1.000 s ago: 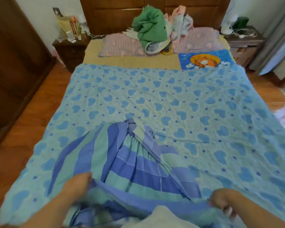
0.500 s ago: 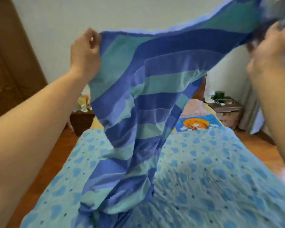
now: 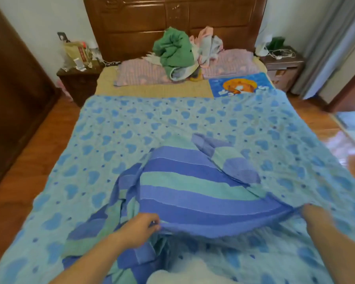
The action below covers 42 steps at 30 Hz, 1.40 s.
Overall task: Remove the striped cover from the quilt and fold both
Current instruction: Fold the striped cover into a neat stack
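My right hand (image 3: 312, 212) blurs, fingers hidden under the striped cover (image 3: 193, 187), grip unreadable, while my left hand (image 3: 140, 228) pinches its near edge, now dropped from overhead onto the heart-print quilt (image 3: 131, 128).

- striped cover (image 3: 193, 187): bands of dark blue, lighter blue and teal green
- quilt (image 3: 131, 128): pale blue with darker blue hearts and dots
- pillows (image 3: 139, 75): pink, seemingly checked
- bundled cloth (image 3: 172, 48): green
- headboard (image 3: 131, 21): brown wood
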Tool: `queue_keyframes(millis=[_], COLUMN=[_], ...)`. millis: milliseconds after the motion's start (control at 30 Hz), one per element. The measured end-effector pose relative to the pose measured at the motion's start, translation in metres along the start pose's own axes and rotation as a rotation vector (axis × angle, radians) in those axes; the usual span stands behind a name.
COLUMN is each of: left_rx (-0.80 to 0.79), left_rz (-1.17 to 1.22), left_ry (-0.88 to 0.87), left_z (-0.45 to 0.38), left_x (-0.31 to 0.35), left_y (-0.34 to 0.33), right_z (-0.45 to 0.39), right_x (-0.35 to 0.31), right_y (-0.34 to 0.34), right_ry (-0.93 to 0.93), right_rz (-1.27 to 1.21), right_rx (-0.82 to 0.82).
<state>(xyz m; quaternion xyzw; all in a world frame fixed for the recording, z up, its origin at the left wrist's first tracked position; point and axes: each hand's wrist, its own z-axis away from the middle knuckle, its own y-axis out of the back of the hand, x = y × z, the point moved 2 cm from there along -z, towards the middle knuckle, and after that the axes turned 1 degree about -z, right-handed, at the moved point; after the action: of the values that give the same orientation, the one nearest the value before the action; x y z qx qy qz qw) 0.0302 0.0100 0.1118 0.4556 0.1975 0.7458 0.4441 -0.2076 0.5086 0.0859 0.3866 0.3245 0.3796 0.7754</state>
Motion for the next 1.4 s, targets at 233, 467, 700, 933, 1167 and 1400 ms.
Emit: queue_keyframes(millis=[233, 467, 700, 933, 1167, 1400], left_rx=[0.191, 0.349, 0.330, 0.318, -0.012, 0.199], left_rz=[0.278, 0.476, 0.675, 0.340, 0.509, 0.336], left_ry=[-0.073, -0.289, -0.293, -0.239, -0.336, -0.465], left_z=[-0.003, -0.003, -0.005, -0.029, -0.038, -0.063], left_x=[0.054, 0.146, 0.147, 0.125, 0.158, 0.167], left_y=[0.021, 0.058, 0.049, 0.040, 0.020, 0.033], right_z=[0.145, 0.274, 0.267, 0.276, 0.266, 0.275], right_x=[-0.108, -0.169, -0.154, -0.139, -0.133, -0.135], right_y=[0.003, -0.039, 0.012, 0.117, 0.146, 0.146], right_ry=[0.515, 0.950, 1.028, 0.994, 0.903, 0.963], right_rz=[-0.797, -0.509, -0.372, -0.833, -0.969, -0.844], right_rx=[-0.087, -0.542, -0.105, 0.207, 0.280, 0.162])
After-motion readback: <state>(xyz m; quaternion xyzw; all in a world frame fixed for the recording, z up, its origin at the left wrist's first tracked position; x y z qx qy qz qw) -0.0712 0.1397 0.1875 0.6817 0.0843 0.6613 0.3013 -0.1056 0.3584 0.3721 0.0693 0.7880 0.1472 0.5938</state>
